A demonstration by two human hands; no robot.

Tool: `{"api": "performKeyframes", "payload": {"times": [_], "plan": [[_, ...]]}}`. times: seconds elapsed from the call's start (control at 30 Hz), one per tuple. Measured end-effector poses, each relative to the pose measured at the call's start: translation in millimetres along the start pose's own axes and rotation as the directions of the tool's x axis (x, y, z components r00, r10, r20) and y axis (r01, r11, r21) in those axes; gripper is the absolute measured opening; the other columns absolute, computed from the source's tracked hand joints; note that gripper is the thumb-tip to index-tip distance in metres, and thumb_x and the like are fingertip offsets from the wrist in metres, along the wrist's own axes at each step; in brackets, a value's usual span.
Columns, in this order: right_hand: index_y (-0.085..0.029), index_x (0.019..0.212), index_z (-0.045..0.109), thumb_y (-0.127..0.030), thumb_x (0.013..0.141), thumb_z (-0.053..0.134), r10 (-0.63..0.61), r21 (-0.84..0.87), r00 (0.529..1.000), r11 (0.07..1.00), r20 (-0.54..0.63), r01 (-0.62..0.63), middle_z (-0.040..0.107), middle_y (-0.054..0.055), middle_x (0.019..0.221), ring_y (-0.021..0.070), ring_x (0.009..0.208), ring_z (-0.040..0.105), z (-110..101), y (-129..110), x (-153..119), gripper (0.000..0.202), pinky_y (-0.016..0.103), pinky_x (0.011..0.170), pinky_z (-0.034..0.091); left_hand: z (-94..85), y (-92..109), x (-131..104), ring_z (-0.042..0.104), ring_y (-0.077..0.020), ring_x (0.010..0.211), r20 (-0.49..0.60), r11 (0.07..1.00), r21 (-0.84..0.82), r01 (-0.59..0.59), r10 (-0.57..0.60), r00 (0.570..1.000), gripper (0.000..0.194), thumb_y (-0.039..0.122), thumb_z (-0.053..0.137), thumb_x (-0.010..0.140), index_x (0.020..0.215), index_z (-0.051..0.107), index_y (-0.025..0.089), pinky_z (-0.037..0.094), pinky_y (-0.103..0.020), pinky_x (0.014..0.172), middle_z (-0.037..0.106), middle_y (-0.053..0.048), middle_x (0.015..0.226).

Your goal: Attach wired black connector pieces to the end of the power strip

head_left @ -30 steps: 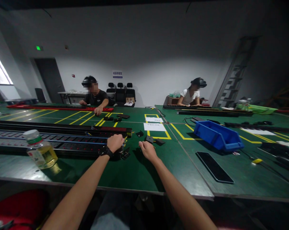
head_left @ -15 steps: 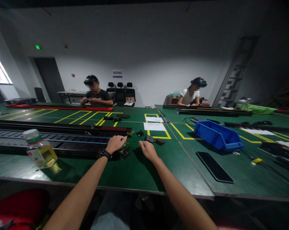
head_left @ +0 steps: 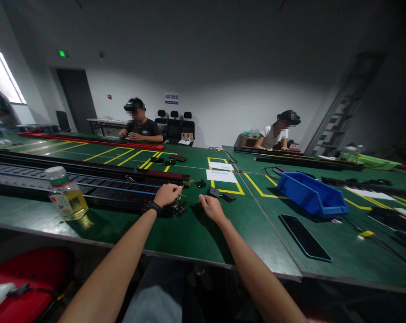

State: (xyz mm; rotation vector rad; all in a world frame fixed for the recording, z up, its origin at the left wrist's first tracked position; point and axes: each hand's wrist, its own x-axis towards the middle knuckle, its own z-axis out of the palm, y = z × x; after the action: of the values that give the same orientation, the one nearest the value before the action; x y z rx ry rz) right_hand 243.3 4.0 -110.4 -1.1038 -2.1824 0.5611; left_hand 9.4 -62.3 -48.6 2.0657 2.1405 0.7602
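Note:
My left hand [head_left: 168, 195], a dark watch on its wrist, rests at the right end of a long black rail [head_left: 105, 188] with a row of dark panels and red dots. Its fingers are pinched together by thin yellowish wire ends; what they grip is too small to tell. A small black bracket-like part [head_left: 180, 209] lies just below that hand. My right hand [head_left: 210, 207] is closed above the green table, its thumb and finger together, contents hidden. Beside it are a black block [head_left: 214, 192] and a flat black piece [head_left: 228, 197]. Another small black part [head_left: 200, 183] sits between the hands.
A bottle of yellow liquid [head_left: 66, 195] stands before the rail. To the right are a blue bin [head_left: 312, 195] and a phone [head_left: 305, 237]. White papers [head_left: 222, 175] lie ahead on the green table [head_left: 256, 246]. Two people [head_left: 144, 128] sit across it.
The camera view has shifted and tilted slightly, so the scene sits a little further right. Both hands remain in nearly the same places on the table, still closed.

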Motion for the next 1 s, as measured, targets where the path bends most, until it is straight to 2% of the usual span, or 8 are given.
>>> {"api": "performKeyframes", "payload": {"times": [0.33,0.67,1.0], "plan": [[-0.02,0.086,0.073,-0.047,0.107,0.036,0.019,-0.043,0.999,0.999,0.029,-0.018,0.073,0.006,0.078,0.019,0.073,0.065,-0.5,0.9,-0.5,0.05,0.025,0.065,0.035,0.2,2.4,-2.9,0.069,-0.0235,0.078,-0.037,1.0,0.005,-0.025,0.026,0.999,0.055,0.055,0.039,0.099,0.079,0.078,0.021,0.035,-0.028,0.063,0.078,-0.01,0.083],[-0.021,0.087,0.071,-0.048,0.105,0.038,0.031,-0.036,0.999,0.999,0.016,-0.03,0.072,0.004,0.076,0.0187,0.072,0.065,1.5,4.6,-0.4,0.047,0.024,0.065,0.037,2.5,2.1,-2.6,0.071,-0.0254,0.083,-0.036,1.0,0.006,0.012,-0.011,0.999,0.051,0.053,0.042,0.098,0.083,0.08,0.023,0.042,-0.028,0.069,0.079,-0.01,0.085],[-0.022,0.086,0.071,-0.05,0.104,0.038,0.016,-0.02,1.0,1.0,0.011,-0.016,0.07,0.003,0.073,0.0181,0.07,0.064,2.1,7.2,-1.1,0.047,0.024,0.064,0.036,1.7,1.9,-1.7,0.072,-0.023,0.087,-0.002,0.994,-0.097,0.057,-0.058,0.998,0.047,0.05,0.043,0.098,0.087,0.081,0.024,0.043,-0.026,0.067,0.081,-0.005,0.09]]}}
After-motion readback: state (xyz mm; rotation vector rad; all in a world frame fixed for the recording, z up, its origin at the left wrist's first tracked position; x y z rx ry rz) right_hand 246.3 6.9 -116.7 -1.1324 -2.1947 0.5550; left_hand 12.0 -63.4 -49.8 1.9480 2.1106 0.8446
